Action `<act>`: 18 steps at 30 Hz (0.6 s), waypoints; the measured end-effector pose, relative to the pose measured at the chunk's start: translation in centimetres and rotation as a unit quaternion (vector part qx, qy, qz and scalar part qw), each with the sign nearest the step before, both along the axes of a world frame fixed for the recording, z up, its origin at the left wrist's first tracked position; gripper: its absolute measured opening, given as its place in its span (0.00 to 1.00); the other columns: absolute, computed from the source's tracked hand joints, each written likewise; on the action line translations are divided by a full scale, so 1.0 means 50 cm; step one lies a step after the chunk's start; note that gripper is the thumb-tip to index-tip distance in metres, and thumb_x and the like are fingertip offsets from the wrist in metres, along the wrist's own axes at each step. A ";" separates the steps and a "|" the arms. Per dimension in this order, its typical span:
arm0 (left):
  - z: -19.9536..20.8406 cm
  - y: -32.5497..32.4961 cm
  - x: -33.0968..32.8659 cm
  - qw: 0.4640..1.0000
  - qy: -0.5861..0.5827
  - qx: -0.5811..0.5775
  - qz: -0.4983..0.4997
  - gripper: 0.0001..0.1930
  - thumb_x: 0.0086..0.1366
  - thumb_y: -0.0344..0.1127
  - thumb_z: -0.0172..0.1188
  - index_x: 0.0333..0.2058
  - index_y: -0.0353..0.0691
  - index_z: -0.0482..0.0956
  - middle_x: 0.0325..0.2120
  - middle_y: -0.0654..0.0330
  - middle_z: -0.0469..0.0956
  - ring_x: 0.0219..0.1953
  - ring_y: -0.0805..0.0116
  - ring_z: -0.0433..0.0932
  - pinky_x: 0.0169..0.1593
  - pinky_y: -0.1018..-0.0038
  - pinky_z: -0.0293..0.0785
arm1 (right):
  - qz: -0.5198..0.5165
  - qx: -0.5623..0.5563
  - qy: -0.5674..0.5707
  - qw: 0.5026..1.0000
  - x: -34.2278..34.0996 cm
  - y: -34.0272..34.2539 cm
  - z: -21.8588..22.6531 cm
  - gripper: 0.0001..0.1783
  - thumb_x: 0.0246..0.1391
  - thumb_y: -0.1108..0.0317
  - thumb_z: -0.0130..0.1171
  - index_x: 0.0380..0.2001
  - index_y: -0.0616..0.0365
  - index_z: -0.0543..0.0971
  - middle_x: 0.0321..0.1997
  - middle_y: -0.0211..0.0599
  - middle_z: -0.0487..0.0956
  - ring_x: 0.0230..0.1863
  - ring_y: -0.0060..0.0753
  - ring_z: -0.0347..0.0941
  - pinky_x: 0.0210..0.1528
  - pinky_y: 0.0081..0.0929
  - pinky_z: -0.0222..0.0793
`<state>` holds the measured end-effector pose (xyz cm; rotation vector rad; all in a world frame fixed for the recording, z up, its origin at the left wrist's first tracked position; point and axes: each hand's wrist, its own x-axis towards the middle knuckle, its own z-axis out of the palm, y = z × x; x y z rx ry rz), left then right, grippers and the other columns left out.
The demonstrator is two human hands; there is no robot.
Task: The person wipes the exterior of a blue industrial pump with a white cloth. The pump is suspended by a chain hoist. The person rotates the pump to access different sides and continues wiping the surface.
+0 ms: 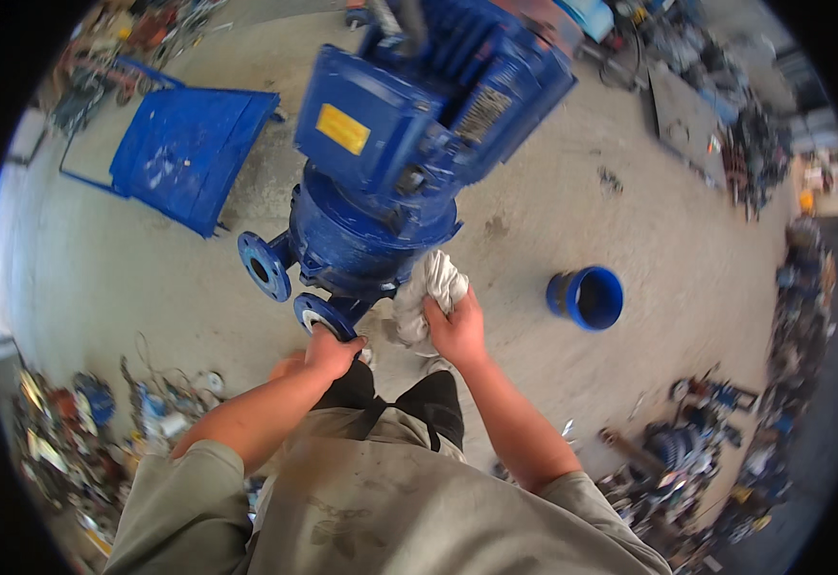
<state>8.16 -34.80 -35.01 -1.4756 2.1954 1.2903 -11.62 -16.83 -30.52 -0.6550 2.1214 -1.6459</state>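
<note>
A big blue motor-driven pump (pixel 371 225) fills the upper middle, right in front of me; its motor housing (pixel 314 105) with a yellow label is on top. Two round pipe flanges stick out low on its left side. My left hand (pixel 330 355) is closed on the rim of the nearer flange (pixel 318 309), with some fingers hidden. The farther flange (pixel 264 265) is untouched. In my right hand (pixel 458 331) is a bunched, dirty white rag (pixel 429 292), held against or close beside the pump's lower right side; contact cannot be made out.
Right of the pump, a blue-rimmed bucket (pixel 587 298) stands on the concrete floor (pixel 515 220). A blue flatbed cart (pixel 194 149) is at the far left. Heaps of metal parts (pixel 678 441) lie along both sides. Grey lifting gear (pixel 400 29) shows above the motor.
</note>
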 end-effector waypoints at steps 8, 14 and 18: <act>0.100 0.092 -0.035 0.994 -0.098 0.020 0.034 0.47 0.60 0.55 0.74 0.61 0.23 0.60 0.54 0.35 0.80 0.57 0.39 0.81 0.59 0.51 0.74 | 0.320 0.027 0.319 0.892 -0.054 -0.124 0.119 0.28 0.47 0.74 0.70 0.55 0.58 0.81 0.62 0.57 0.72 0.61 0.67 0.70 0.63 0.53 0.70; 0.112 0.149 -0.013 0.995 -0.067 -0.013 0.079 0.40 0.58 0.53 0.74 0.56 0.29 0.66 0.47 0.42 0.84 0.53 0.45 0.83 0.61 0.51 0.70 | 0.465 0.182 0.592 0.633 0.011 -0.252 0.030 0.28 0.53 0.55 0.66 0.52 0.65 0.82 0.68 0.54 0.70 0.71 0.58 0.59 0.75 0.56 0.49; 0.095 0.163 -0.012 0.994 -0.039 -0.018 0.097 0.38 0.56 0.51 0.76 0.54 0.29 0.68 0.45 0.43 0.85 0.50 0.47 0.85 0.60 0.53 0.69 | 0.548 0.224 0.629 0.503 0.005 -0.212 -0.008 0.23 0.60 0.61 0.57 0.55 0.59 0.83 0.72 0.42 0.70 0.74 0.50 0.58 0.76 0.55 0.50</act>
